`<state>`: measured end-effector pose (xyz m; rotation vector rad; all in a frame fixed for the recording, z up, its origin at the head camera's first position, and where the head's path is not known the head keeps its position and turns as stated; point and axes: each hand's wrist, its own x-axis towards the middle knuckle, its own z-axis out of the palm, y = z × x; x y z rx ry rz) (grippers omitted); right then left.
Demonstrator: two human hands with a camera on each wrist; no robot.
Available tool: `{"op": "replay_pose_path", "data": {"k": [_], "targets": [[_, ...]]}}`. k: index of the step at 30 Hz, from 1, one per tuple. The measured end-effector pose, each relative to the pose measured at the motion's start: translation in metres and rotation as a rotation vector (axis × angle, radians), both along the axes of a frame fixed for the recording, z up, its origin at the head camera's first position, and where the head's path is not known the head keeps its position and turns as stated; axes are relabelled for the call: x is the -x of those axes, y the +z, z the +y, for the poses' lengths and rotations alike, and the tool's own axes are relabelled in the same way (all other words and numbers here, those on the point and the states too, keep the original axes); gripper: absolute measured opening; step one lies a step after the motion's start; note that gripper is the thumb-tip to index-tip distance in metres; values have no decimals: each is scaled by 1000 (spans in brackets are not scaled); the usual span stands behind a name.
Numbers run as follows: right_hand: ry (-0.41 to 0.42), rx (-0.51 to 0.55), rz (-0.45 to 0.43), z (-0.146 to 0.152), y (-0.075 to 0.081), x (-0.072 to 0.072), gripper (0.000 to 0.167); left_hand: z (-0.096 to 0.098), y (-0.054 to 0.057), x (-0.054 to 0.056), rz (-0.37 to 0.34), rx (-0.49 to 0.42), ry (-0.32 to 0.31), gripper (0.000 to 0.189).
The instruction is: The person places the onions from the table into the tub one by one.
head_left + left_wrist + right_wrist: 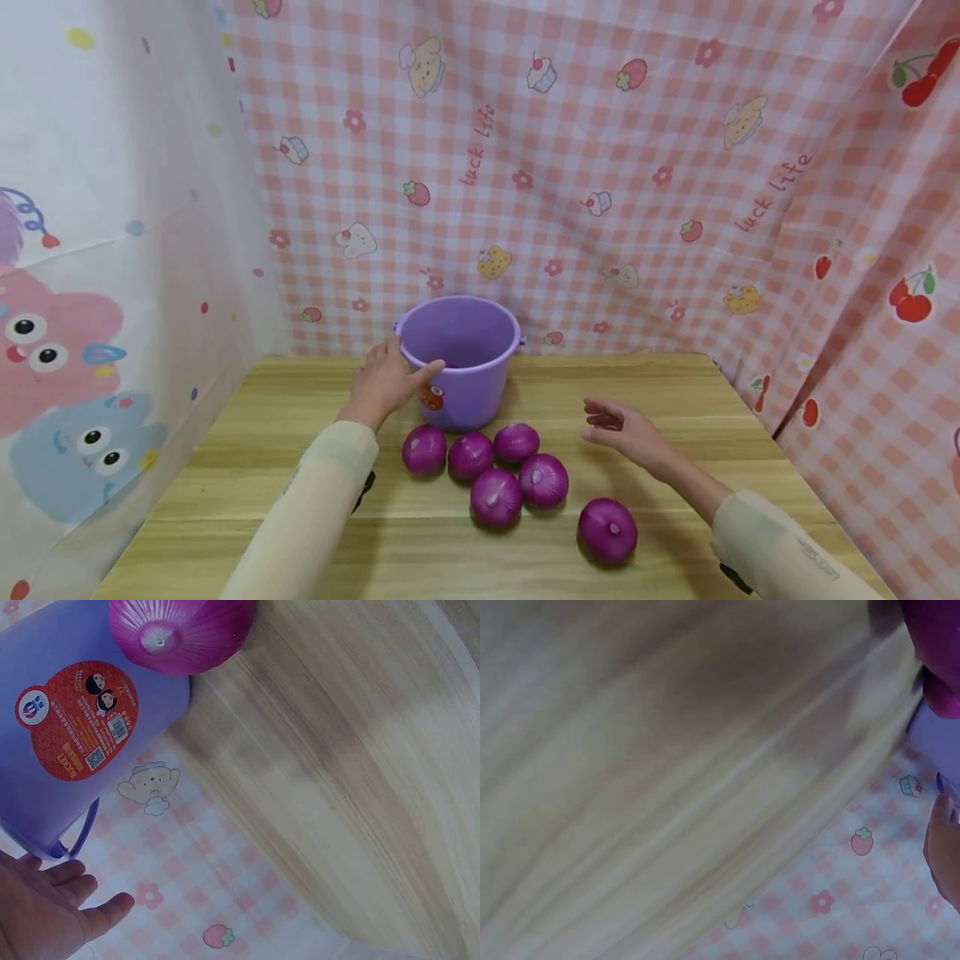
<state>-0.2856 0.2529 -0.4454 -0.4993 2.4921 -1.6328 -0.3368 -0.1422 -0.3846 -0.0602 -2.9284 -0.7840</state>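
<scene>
The left hand, spread, best steadies the bucket; the right hand (loosely spread) should cup onions at bucket's five o'clock.

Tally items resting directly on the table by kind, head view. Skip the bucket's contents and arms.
Onions: 6
Bucket: 1
Total: 7

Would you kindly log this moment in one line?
left hand: at purple plastic bucket | right hand: holding nothing | six round purple onions: on wood-grain table
</scene>
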Motion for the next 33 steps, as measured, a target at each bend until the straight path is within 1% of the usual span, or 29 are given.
{"op": "replay_pose_path", "data": {"k": [6,8,10,19,23,26,30,33], "targets": [[11,-57,-10,14,-12,-21,67,1,0,-1,-8,5,1,112],[24,-49,-5,18,-16,-28,66,1,1,-1,-5,1,2,110],[34,-26,-18,23,-20,-34,65,1,1,-1,0,4,3,109],[126,19,-44,41,-32,-59,64,1,2,0,1,6,2,110],[160,28,-36,44,-37,-67,64,1,2,-1,-7,10,1,112],[192,40,-28,44,-42,-72,63,1,2,-2,-12,11,0,108],[256,64,-1,43,-48,-76,62,1,3,-2,-9,11,1,104],[293,79,23,40,-51,-77,62,2,3,-2,-8,14,2,105]]}}
